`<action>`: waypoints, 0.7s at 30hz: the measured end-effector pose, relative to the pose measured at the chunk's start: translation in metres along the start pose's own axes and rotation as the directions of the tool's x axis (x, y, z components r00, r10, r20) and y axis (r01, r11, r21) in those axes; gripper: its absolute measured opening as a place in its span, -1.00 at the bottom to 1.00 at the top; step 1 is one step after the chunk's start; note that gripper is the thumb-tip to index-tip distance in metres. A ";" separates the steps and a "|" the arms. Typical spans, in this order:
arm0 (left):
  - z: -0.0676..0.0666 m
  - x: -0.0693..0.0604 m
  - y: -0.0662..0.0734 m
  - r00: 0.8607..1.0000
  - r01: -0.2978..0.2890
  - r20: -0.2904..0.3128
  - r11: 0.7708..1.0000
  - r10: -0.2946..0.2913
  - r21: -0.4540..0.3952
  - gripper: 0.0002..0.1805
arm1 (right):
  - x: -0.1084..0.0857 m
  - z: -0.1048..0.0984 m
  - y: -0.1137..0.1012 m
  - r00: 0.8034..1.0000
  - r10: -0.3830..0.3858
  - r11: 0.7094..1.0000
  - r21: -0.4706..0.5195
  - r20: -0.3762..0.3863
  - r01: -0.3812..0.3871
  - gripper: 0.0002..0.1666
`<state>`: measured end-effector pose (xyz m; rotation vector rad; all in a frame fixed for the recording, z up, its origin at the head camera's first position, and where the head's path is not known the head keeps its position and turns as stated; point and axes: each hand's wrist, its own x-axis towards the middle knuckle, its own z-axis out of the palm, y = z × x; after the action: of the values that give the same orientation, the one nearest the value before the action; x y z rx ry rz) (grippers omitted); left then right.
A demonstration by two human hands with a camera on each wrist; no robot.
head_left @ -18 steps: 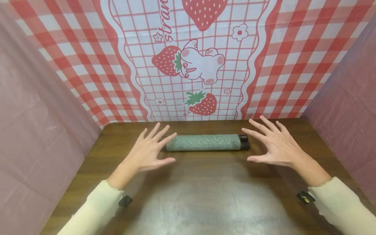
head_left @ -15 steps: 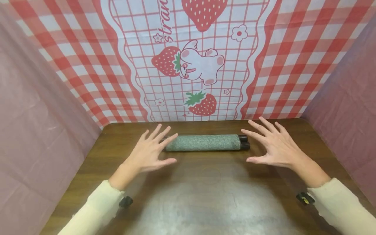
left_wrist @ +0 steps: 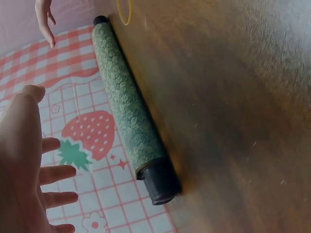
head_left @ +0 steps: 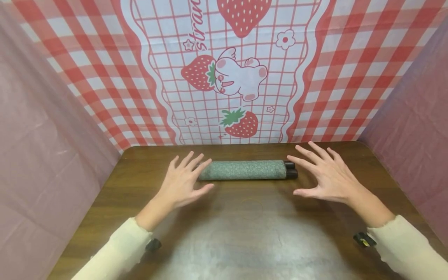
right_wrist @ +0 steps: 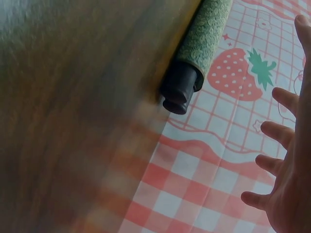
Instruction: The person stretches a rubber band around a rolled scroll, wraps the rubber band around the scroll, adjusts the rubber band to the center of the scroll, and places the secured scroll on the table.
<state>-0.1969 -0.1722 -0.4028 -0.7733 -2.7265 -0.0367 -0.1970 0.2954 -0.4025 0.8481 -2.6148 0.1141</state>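
Note:
A rolled scroll (head_left: pixel 245 170) in green patterned cloth, with black rod ends, lies crosswise on the brown table (head_left: pixel 224 249) near its back edge. My left hand (head_left: pixel 182 181) hovers by the scroll's left end, its fingers spread and hiding the rod tips there in the head view. By the right end, my right hand (head_left: pixel 329 175) is spread in the same way. Both wrist views show a gap between the fingers and the scroll (left_wrist: pixel 126 102), and neither hand holds anything. Two black rod ends (right_wrist: pixel 180 87) stick out side by side in the right wrist view.
A thin yellow loop (left_wrist: pixel 125 12) lies on the table in front of the scroll. Behind the table hangs a red-and-white checked cloth (head_left: pixel 350 77) with strawberry prints. Pink curtains (head_left: pixel 42 155) close off both sides.
My left hand has shifted slightly right and toward me, its thumb nearer the scroll. The right hand has barely moved, and the scroll lies where it was.

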 end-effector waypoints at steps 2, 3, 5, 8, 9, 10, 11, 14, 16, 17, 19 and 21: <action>0.002 -0.001 0.002 1.000 0.014 0.018 1.000 -0.014 -0.015 -0.12 | -0.001 0.001 -0.002 1.000 -0.007 1.000 0.006 0.001 0.007 0.25; 0.003 -0.001 0.003 0.999 0.019 0.026 1.000 -0.019 -0.024 -0.12 | -0.002 0.002 -0.003 1.000 -0.010 1.000 0.006 -0.002 0.010 0.24; 0.005 -0.001 0.005 0.999 0.023 0.036 0.999 -0.022 -0.034 -0.13 | -0.003 0.003 -0.005 1.000 -0.011 1.000 0.008 -0.010 0.011 0.24; 0.008 -0.002 0.007 0.999 0.024 0.041 0.999 -0.022 -0.042 -0.13 | -0.004 0.004 -0.009 1.000 0.006 1.000 0.020 -0.023 -0.006 0.22; 0.009 -0.002 0.007 0.999 0.021 0.041 0.999 -0.020 -0.042 -0.14 | -0.005 0.004 -0.011 1.000 0.014 1.000 0.024 -0.027 -0.014 0.21; 0.010 -0.002 0.008 0.999 0.019 0.042 0.999 -0.018 -0.038 -0.14 | -0.005 0.004 -0.012 0.999 0.023 0.999 0.031 -0.033 -0.022 0.20; 0.011 -0.002 0.008 0.999 0.016 0.041 0.999 -0.014 -0.035 -0.14 | -0.006 0.005 -0.014 0.999 0.030 0.999 0.038 -0.039 -0.029 0.19; 0.012 -0.002 0.010 0.999 0.002 0.032 1.000 -0.001 -0.029 -0.14 | -0.007 0.005 -0.020 0.997 0.048 0.997 0.067 -0.063 -0.044 0.17; 0.012 -0.002 0.011 1.000 -0.002 0.024 1.000 0.003 -0.026 -0.15 | -0.008 0.004 -0.023 0.995 0.053 0.995 0.087 -0.081 -0.046 0.16; 0.012 -0.002 0.012 1.000 -0.004 0.020 1.000 0.004 -0.028 -0.15 | -0.008 0.004 -0.024 0.995 0.055 0.994 0.095 -0.088 -0.047 0.16; 0.012 -0.002 0.012 1.000 0.000 0.019 1.000 0.000 -0.028 -0.15 | -0.008 0.003 -0.027 0.993 0.056 0.993 0.108 -0.099 -0.045 0.16; 0.012 -0.003 0.013 1.000 0.004 0.019 0.999 -0.003 -0.035 -0.16 | -0.008 0.003 -0.030 0.993 0.053 0.993 0.114 -0.104 -0.041 0.16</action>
<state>-0.1915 -0.1611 -0.4157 -0.7825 -2.7518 -0.0779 -0.1750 0.2751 -0.4095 0.7949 -2.5473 0.3125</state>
